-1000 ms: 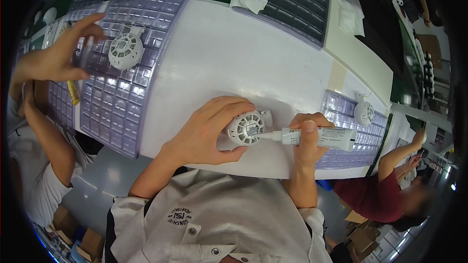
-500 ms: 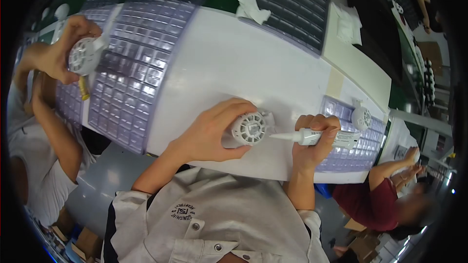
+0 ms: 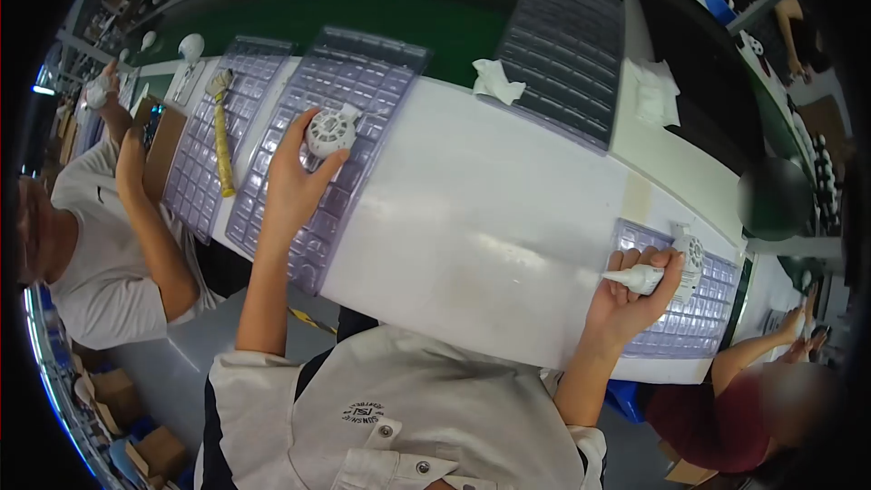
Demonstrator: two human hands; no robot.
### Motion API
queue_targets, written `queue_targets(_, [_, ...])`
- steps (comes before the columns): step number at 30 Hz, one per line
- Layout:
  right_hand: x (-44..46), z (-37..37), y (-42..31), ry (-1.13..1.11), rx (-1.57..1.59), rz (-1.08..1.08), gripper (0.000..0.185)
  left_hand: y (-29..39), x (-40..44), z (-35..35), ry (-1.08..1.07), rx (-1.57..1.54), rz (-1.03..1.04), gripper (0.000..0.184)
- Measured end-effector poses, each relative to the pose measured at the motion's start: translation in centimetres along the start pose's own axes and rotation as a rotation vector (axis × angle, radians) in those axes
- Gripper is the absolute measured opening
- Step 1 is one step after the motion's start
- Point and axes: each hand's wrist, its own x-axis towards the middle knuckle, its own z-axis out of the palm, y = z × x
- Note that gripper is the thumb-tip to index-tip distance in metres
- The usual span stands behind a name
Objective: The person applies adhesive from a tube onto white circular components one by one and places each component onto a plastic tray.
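A round white vented part (image 3: 330, 133) is between the thumb and fingers of my left hand (image 3: 307, 168), over the clear compartment tray (image 3: 272, 172) on the left. Wrapped round a white tube with a pointed nozzle (image 3: 638, 279) is my right hand (image 3: 626, 304), above the right-hand tray (image 3: 671, 331). The nozzle points left. Just behind the tube, a second white vented part (image 3: 691, 256) is partly hidden by it.
A dark tray (image 3: 564, 54) with a crumpled tissue (image 3: 498, 82) lies at the back. Another tissue (image 3: 655, 95) is on the ledge. A yellow-handled tool (image 3: 222, 141) rests on a far-left tray. Co-workers sit at left (image 3: 118, 254) and right (image 3: 717, 413).
My left hand has carried the vented part from the table's middle to the left tray. My right hand moved right with the tube. The left co-worker's hand moved away; the view shifted.
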Motion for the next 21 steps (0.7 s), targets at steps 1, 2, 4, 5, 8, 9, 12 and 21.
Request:
queue_targets(1, [-0.1,0.0,-1.0,-0.031,0.044,-0.023,0.032,0.0,-0.1,-0.6,-0.015,-0.007,0.022,0.063])
queue_targets(2, [-0.1,-0.1,-2.2,-0.058,0.077,-0.058,0.033,0.1,-0.7,-0.8,0.058,0.143,0.046,0.062])
queue_targets(4, [-0.3,-0.4,-5.1,-0.036,0.081,-0.201,0.033,2.5,-1.6,1.3,0.21,0.267,0.169,0.061])
queue_targets(5, [-0.7,-0.7,-6.7,-0.034,0.097,-0.298,0.033,4.8,-2.0,2.1,0.29,0.25,0.259,0.06])
queue_targets(8, [-2.1,-2.9,-10.5,0.06,0.103,-0.498,0.033,11.2,-4.7,7.5,-0.051,-0.007,0.429,0.057])
queue_targets(9, [-2.3,-3.5,-11.3,0.116,0.138,-0.535,0.034,13.7,-5.6,10.4,-0.253,-0.127,0.436,0.056])
queue_targets(12, [-3.5,-5.0,-12.0,0.183,0.162,-0.568,0.034,19.1,-8.4,21.0,-0.479,-0.319,0.561,0.056])
queue_targets(21, [-8.2,-8.3,-14.3,0.365,0.07,-0.652,0.034,26.5,-10.7,34.3,-0.503,0.009,0.498,0.064])
